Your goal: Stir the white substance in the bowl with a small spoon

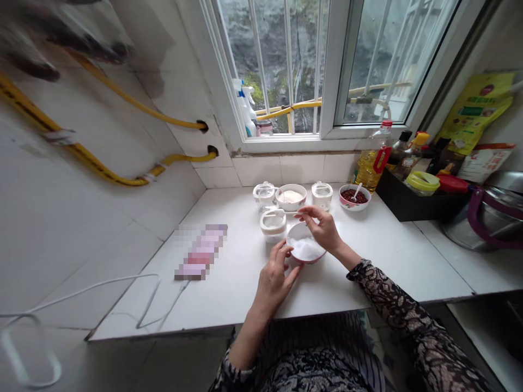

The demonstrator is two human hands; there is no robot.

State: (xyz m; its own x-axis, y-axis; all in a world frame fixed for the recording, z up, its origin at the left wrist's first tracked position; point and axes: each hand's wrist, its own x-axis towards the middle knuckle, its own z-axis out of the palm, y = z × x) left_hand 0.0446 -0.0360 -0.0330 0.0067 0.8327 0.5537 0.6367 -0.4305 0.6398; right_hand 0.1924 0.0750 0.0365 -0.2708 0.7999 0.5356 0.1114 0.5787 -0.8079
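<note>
On the white tiled counter [229, 294], my left hand [274, 280] has its fingers on the rim of a small red-rimmed white bowl [305, 244] holding white powder, perhaps salt. My right hand [322, 228] is just above that bowl, its fingertips pinched on a thin white spoon [288, 213]. The spoon's head is hidden or too small to tell. The spoon's handle passes over a lidded white jar [273, 225]. Behind stand a bowl of pale paste [291, 197], a bowl of red beans [354, 197], and several small clear jars [322, 196].
A black tray of bottles and jars [417, 204] and a cooking oil bottle [370, 166] stand at the back right, beside a steel pot [486, 212]. A pixelated pink object [200, 252] and a white cable [102, 294] lie left. Yellow hoses [122, 95] run along the wall.
</note>
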